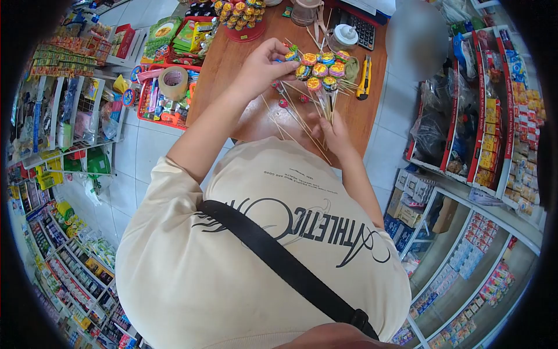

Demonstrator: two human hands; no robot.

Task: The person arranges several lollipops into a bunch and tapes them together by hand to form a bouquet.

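Observation:
A bunch of wrapped lollipops (319, 70) on long sticks stands over the wooden table (224, 87). My right hand (335, 132) is closed around the lower ends of the sticks. At the left side of the bunch, the fingers of my left hand (270, 67) pinch a lollipop (291, 54) with a blue and green wrapper. Several thin wooden sticks (299, 116) lie on the tabletop beneath, some with small red-wrapped tips (283, 103).
A yellow utility knife (364, 78) lies right of the bunch. Behind are a white-lidded jar (346, 36), a calculator (367, 36) and a red holder of lollipops (244, 30). A tape roll (173, 83) rests on a red basket (152, 110) at left. Stocked shelves (453, 116) flank both sides.

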